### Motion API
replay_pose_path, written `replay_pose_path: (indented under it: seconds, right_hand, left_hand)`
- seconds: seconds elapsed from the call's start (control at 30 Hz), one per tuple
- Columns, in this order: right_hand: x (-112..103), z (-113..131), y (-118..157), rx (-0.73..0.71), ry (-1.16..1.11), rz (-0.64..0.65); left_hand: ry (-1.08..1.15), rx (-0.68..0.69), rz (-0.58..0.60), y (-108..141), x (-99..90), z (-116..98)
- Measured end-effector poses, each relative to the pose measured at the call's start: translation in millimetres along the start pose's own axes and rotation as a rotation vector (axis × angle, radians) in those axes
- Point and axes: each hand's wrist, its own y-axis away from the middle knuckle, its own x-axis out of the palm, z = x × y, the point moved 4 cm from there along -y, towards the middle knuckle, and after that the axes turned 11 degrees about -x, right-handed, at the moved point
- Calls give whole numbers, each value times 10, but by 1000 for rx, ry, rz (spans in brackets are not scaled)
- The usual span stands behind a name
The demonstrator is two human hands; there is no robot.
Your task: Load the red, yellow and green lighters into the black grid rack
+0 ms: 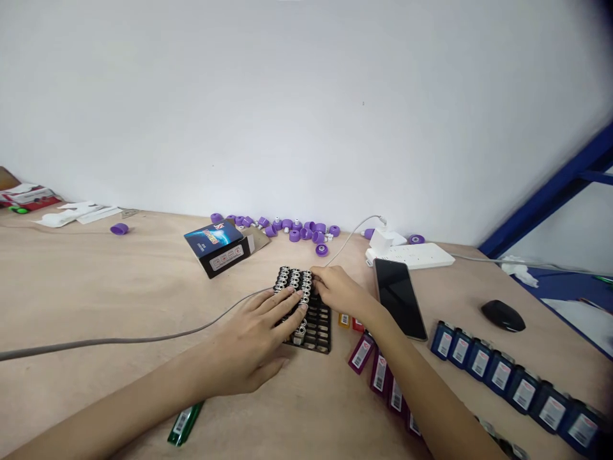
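Note:
A black slotted tray (pixel 323 329) lies on the table in front of me, with rows of silver ring-shaped pieces (pixel 305 287) in its left and middle columns. My left hand (pixel 256 329) rests over the tray's left part, fingers spread, its fingertips on the ring pieces. At the tray's upper right, my right hand (pixel 338 287) has its fingers pinched together by the top of the right row of rings. What lies between those fingertips is too small to make out. The right-hand slots of the tray hold no rings.
Behind the tray are a blue-black box (pixel 215 246) and purple caps (pixel 294 235). To the right lie a phone (pixel 400 297), a power strip (pixel 421 255), a mouse (pixel 502 315), blue cases (pixel 500 374) and purple cases (pixel 380 374). A cable (pixel 143 340) runs left; a green case (pixel 184 425) lies near my left forearm.

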Motion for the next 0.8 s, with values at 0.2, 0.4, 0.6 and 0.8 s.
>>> replay_pose_path:
  seconds: [0.2,0.4,0.6,0.8]
  right_hand:
    - [-48,-23,11,2,53,-6]
    - [-510,229,125,22,72,-252]
    - [-254,1302,525,-398,-28,-654]
    - [863,1819,562,-551,56,-152]
  left_hand:
    - [57,14,19,1,-43,29]
    - [250,-43,-50,47,-314,197]
    - [338,-122,-80,-33,-391,487]
    - [347,-124,-118,-84,-361,629]
